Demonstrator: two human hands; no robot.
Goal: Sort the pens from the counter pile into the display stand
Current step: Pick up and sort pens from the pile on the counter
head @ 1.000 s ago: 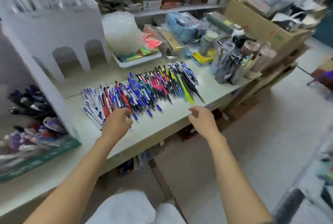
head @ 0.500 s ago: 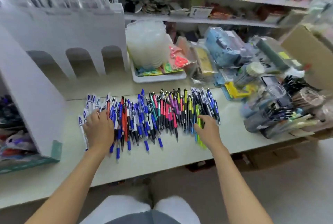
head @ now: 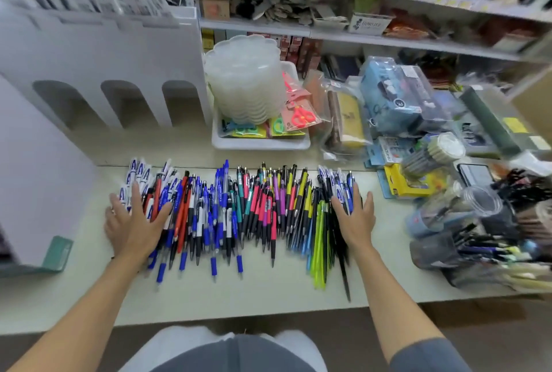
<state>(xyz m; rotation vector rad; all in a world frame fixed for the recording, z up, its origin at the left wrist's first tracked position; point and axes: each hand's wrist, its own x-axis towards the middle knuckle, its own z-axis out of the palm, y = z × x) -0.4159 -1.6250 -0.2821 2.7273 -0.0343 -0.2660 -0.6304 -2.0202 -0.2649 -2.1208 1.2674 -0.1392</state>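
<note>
While the left grip (head: 134, 222) and right grip (head: 355, 219) lie flat, fingers spread, on the two ends of the pen row (head: 239, 210), nothing is actually held. Row sits mid-desk (head: 239, 300), white display stand (head: 98, 51) behind it to the left. Risk: squeezing inward heaps the colour groups and remixes them. Long black pen (head: 345, 279) by the right grip pokes toward the front edge; a nudge could roll it off. Crowded pen cups (head: 439, 249) just right, elbow hazard.
</note>
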